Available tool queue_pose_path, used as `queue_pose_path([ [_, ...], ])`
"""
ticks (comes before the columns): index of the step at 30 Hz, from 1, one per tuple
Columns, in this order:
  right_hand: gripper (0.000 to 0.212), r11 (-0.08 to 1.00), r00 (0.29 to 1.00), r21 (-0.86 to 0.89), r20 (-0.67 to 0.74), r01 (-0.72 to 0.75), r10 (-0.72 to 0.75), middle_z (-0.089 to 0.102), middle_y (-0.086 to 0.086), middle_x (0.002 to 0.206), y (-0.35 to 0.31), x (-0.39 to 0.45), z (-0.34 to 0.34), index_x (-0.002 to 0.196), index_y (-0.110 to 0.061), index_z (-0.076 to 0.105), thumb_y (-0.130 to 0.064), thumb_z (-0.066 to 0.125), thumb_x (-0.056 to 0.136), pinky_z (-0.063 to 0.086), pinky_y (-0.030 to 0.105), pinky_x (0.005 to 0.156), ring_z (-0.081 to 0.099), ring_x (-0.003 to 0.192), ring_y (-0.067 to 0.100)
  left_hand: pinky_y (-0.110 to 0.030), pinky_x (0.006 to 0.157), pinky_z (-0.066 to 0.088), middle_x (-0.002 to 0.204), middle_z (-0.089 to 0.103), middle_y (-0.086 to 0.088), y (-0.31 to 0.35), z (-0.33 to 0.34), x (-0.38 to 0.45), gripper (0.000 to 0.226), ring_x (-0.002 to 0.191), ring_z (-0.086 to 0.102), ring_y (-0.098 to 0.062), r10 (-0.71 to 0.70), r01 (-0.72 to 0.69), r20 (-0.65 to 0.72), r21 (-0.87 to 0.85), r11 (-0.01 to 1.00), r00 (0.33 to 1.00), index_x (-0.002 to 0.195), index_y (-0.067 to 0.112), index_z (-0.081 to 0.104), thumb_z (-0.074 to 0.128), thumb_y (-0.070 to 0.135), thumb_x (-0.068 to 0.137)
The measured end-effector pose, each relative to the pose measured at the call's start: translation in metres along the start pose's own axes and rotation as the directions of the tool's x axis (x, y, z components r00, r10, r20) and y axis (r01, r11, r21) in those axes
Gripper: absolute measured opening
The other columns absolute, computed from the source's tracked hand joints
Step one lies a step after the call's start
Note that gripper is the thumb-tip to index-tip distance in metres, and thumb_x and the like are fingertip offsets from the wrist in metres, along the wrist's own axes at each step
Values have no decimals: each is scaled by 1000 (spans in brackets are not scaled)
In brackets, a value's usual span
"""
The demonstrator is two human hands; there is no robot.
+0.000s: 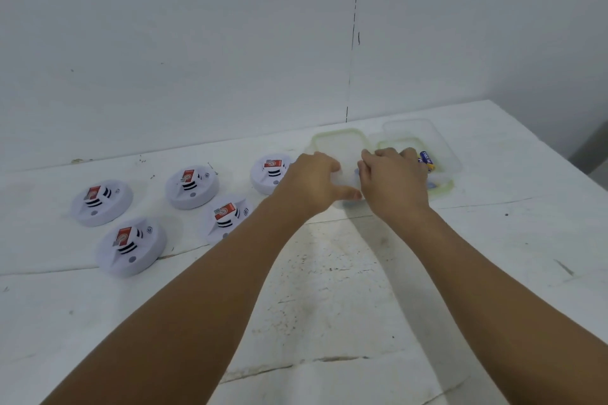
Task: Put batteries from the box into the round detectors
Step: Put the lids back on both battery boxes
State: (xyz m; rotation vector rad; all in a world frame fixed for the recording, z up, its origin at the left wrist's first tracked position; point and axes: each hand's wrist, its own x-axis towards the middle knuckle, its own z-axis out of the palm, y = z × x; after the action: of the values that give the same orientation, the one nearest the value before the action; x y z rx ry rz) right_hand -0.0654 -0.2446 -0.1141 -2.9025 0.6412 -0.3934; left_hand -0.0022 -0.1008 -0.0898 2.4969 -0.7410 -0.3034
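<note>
The scene is lit evenly by soft, diffuse light, with no glare. The wall in the upper half of the frame is rendered a flat pale grey. Faint, soft-edged shadows are cast on the table in the lower centre, beside the arms, and under the detectors at centre left. Overall sharpness is low: fine detail is smeared, and the clear box at centre right is hazy. Wide-angle distortion is seen in the table edge, which is tilted and bowed toward the right edge.
</note>
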Motion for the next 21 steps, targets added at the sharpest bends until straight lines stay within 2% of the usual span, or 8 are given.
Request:
queue_pose_path([
  [4, 34, 998, 1000, -56, 4, 10, -9, 65, 1, 111, -1, 10, -1, 108, -20, 63, -37, 33, 109, 34, 41, 83, 49, 112, 35, -37, 89, 51, 101, 57, 5, 2, -6, 9, 45, 93, 58, -17, -1, 1, 12, 11, 1000, 1000, 100, 26, 63, 86, 55, 75],
  [6, 34, 998, 1000, -60, 18, 17, -16, 66, 0, 112, 1, 11, -1, 108, -21, 62, -38, 32, 109, 35, 42, 84, 49, 112, 34, -35, 89, 52, 108, 63, 3, 2, -7, 11, 48, 103, 63, -19, -2, 2, 11, 5, 1000, 1000, 105, 23, 66, 87, 53, 75],
  [8, 32, 999, 999, -43, 21, 26, -25, 66, -1, 112, 4, 8, -2, 108, -22, 62, -37, 33, 108, 35, 43, 88, 49, 113, 34, -27, 81, 46, 125, 65, 2, 2, -7, 10, 68, 113, 61, -18, -7, 7, 8, -7, 1000, 1000, 130, 17, 67, 87, 53, 75],
  [10, 27, 999, 999, -13, -24, 33, -33, 64, 1, 121, 11, 4, -2, 117, -22, 61, -33, 38, 107, 34, 45, 93, 49, 117, 34, -23, 78, 40, 132, 63, 3, 0, -6, 9, 77, 112, 59, -15, -11, 11, 6, -13, 1000, 1000, 139, 18, 62, 86, 55, 76],
  [13, 39, 999, 987, 22, -160, 33, -29, 55, 11, 132, 27, -6, -1, 135, -17, 56, -20, 52, 97, 35, 49, 98, 49, 120, 35, -29, 86, 42, 139, 60, -1, 1, -5, 9, 62, 121, 57, -19, -10, 10, 11, 0, 1000, 1000, 131, 25, 63, 83, 54, 80],
  [16, 40, 1000, 978, 16, -211, 11, -8, 55, 14, 120, 44, -14, -2, 125, -10, 57, -18, 59, 85, 36, 49, 95, 50, 109, 37, -32, 97, 38, 146, 53, -5, 0, -2, 6, 71, 133, 50, -23, -12, 12, 18, 24, 1000, 1000, 144, 18, 56, 77, 53, 86],
  [18, 38, 999, 988, -53, -153, 0, -8, 56, 13, 114, 54, -17, -2, 120, -9, 58, -15, 60, 82, 37, 50, 98, 52, 105, 37, -34, 106, 35, 150, 47, -6, -2, 3, 1, 76, 140, 43, -24, 9, -8, -4, 61, 998, 1000, 152, 18, 47, 72, 55, 90],
  [21, 42, 984, 1000, -180, 20, 0, 4, 55, 8, 128, 66, -20, -3, 132, -17, 53, -10, 53, 91, 26, 54, 115, 51, 121, 32, -36, 114, 30, 160, 34, -5, -7, 16, -12, 86, 146, 33, -22, 36, -32, -136, 31, 999, 990, 159, 23, 33, 69, 60, 90],
])
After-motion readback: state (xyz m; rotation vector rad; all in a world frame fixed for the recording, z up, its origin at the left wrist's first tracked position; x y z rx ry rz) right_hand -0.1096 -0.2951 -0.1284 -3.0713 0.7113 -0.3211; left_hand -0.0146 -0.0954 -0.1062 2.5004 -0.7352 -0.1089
